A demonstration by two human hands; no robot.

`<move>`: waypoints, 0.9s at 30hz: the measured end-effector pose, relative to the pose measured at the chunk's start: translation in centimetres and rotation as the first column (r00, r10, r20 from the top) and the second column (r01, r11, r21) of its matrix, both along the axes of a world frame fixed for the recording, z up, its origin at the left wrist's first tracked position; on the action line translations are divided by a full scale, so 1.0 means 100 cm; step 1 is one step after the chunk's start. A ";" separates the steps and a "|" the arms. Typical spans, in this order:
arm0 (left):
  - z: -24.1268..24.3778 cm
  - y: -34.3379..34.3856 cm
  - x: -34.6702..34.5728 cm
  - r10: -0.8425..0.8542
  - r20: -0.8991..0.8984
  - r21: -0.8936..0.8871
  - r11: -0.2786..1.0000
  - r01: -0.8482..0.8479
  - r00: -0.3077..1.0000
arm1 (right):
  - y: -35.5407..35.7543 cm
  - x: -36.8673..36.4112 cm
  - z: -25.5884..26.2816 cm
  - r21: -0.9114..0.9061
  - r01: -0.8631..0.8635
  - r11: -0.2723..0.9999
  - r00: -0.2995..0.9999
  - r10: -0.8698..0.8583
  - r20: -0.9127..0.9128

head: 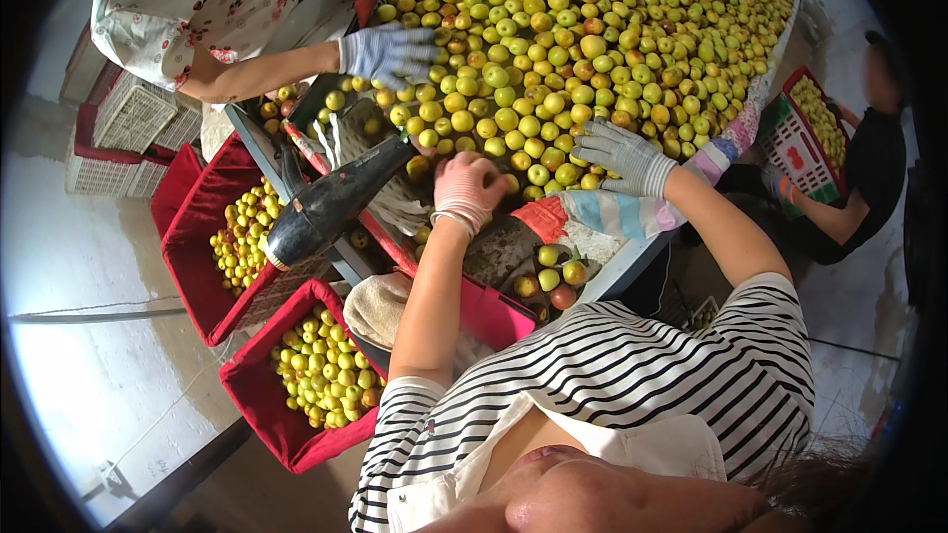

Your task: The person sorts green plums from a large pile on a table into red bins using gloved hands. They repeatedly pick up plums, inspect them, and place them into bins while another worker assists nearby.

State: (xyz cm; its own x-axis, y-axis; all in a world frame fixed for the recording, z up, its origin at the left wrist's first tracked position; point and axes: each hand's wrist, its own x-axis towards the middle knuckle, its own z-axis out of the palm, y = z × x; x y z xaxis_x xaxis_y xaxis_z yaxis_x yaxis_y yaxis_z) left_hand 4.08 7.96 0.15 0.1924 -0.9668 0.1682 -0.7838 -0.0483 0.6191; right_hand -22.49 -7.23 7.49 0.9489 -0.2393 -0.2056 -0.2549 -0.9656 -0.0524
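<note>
A wide heap of yellow-green fruits that look like jujubes [548, 52], some blushed red, spreads before me. My left hand [470, 189], in a pinkish knit glove, is curled at the heap's near edge. One fruit [510, 183] lies by its fingertips; whether the hand grips it cannot be told. My right hand [626, 159], in a grey knit glove, rests on fruits with its fingers apart. Left of my left hand, a black hair dryer [333, 203] points its nozzle towards the heap. Several loose fruits [549, 279] lie in a corner close to my chest.
Another person's striped-gloved hand [389, 53] reaches over the heap from the left. Two red-lined crates [259, 422] [196, 266] hold fruits below the table's left side. Striped cloth [615, 211] pads the near edge. At right, a person in dark clothes [878, 155] handles a full crate [796, 144].
</note>
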 end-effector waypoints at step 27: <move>-0.010 -0.004 0.002 0.080 0.030 -0.136 0.988 -0.075 0.996 | -0.048 0.093 -0.029 0.147 0.188 0.971 0.748 -0.239 0.619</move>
